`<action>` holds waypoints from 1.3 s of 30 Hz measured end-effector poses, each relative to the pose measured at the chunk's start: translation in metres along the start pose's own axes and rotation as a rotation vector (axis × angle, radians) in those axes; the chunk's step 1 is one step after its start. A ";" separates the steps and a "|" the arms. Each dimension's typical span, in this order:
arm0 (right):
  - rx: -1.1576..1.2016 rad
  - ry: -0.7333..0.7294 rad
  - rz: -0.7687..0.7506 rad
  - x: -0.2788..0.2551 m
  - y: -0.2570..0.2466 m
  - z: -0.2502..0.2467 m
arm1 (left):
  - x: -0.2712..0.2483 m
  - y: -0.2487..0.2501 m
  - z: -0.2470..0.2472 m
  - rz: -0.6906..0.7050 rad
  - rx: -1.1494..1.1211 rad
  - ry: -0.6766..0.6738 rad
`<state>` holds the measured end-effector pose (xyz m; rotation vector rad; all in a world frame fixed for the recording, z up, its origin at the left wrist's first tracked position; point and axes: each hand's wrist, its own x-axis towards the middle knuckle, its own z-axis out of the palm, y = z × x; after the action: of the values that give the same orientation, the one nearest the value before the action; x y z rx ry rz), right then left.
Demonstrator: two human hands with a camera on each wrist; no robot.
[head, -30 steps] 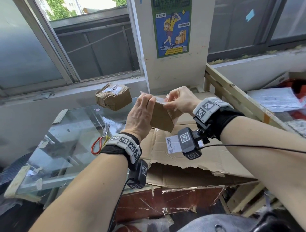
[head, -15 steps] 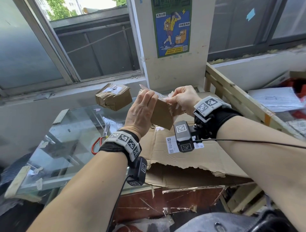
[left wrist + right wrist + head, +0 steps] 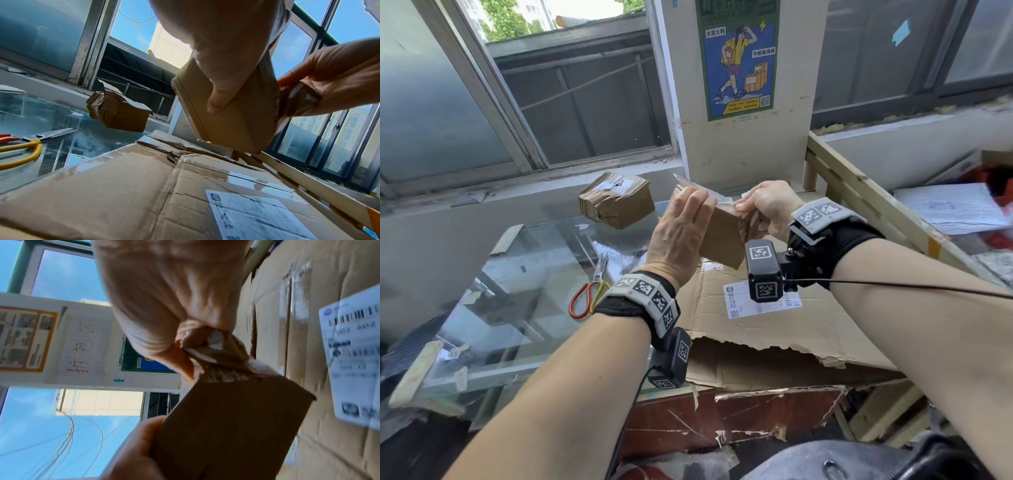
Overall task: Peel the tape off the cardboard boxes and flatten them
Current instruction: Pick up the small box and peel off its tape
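Observation:
A small brown cardboard box is held in the air above the table. My left hand grips it from the left, thumb pressed on its face. My right hand pinches a crumpled strip of clear tape that still clings to the box's right edge. A second taped cardboard box sits on the glass table behind and to the left.
Flattened cardboard with a white shipping label lies under my hands. Red and yellow scissors lie on the glass at left. A wooden frame runs along the right. Windows and a poster stand behind.
Both hands have lifted the small box a little higher. My right hand has drawn the tape farther off toward the right.

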<state>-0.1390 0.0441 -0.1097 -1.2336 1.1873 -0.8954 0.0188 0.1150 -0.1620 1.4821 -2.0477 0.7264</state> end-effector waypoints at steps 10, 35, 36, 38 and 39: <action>-0.195 -0.375 -0.054 -0.007 -0.006 -0.011 | -0.011 -0.003 -0.002 0.060 -0.034 0.073; -0.701 -0.131 -0.674 0.000 0.015 0.007 | 0.024 0.011 -0.024 -1.236 -1.429 -0.148; -0.647 -0.171 -0.572 -0.001 0.014 0.007 | 0.023 0.010 -0.024 -1.237 -1.478 -0.131; -0.532 -0.200 -0.451 -0.003 0.013 0.007 | 0.022 0.010 -0.023 -1.232 -1.529 -0.124; -0.483 -0.193 -0.433 -0.003 0.014 0.007 | 0.021 0.010 -0.023 -1.230 -1.548 -0.123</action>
<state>-0.1345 0.0508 -0.1234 -1.9765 1.0259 -0.7944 0.0059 0.1190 -0.1322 1.2515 -0.7386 -1.1742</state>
